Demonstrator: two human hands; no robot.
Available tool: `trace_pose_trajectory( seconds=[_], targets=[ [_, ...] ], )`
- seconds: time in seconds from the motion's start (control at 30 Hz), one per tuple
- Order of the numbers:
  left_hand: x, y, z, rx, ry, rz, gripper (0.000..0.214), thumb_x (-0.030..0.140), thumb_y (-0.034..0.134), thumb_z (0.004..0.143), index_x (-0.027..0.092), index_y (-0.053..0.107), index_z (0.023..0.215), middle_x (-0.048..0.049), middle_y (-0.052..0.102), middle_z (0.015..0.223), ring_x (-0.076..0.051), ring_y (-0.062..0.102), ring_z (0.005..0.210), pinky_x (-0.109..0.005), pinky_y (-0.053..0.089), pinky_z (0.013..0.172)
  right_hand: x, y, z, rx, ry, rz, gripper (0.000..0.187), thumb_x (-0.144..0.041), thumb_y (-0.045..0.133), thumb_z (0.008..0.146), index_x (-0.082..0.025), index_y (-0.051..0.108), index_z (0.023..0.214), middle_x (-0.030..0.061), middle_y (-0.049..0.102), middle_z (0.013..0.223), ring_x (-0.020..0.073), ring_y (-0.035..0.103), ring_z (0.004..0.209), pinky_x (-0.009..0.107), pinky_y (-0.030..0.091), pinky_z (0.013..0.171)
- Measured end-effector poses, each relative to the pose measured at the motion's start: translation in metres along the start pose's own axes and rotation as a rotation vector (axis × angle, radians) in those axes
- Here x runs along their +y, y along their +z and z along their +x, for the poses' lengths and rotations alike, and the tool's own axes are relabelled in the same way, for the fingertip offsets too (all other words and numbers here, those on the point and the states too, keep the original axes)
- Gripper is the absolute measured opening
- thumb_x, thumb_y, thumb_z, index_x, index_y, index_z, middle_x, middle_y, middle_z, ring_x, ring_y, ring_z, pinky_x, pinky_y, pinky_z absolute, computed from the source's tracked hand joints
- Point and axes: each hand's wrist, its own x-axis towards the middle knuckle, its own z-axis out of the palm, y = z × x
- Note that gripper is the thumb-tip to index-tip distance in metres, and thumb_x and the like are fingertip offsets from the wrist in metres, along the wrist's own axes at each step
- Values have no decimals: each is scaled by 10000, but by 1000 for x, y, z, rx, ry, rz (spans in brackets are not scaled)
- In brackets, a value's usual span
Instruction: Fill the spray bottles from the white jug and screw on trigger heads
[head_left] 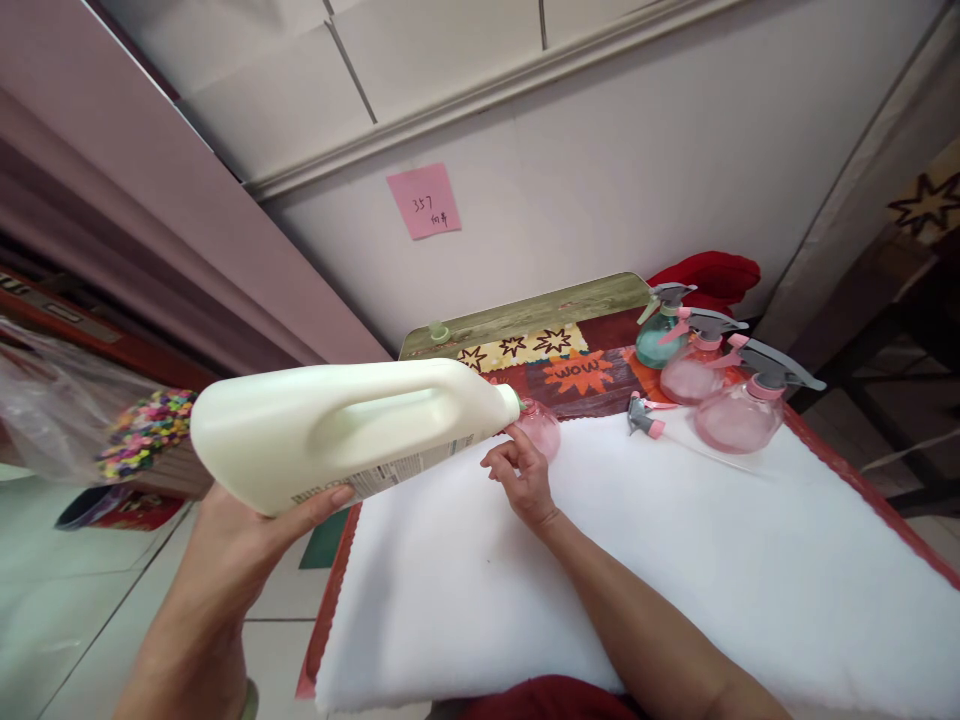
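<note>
My left hand (240, 540) grips a large cream plastic jug (345, 430) from below and holds it tipped on its side, spout to the right. The spout meets the open mouth of a small pink spray bottle body (541, 428) standing on a white cloth (600, 580). My right hand (521, 478) curls round the near side of that pink bottle and steadies it. A loose grey and pink spray head (643, 415) lies on the cloth to the right.
Three spray bottles stand at the table's far right: a teal one (658, 335), a pink one (691, 368) and a larger pink one (742, 405). A small green cap (439, 331) lies near the wall. A red cloth (709, 275), a patterned table cover (577, 372) and a pink note (424, 201) are behind.
</note>
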Motion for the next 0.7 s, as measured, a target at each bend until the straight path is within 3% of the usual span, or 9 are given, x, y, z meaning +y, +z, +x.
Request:
trace_pose_trajectory(
  seconds=[0.23,0.7],
  targets=[
    [3,3,2,0,35,4,662,311,946,542,187,702,1144,-83,765,1186,-328,692,1135,-382,603,940,4,-1,1,8,-39,-3,466,-343,638,868,-191,554,1301,-6,724,721,152,631,573,299,552,564],
    [12,4,6,-29,4,36,712,328,939,582,205,668,1229,-87,717,1300,-286,685,1128,-305,595,907,3,0,2,18,-29,13,449,-319,632,875,-189,551,1297,-7,723,727,144,627,568,290,539,561]
  ],
)
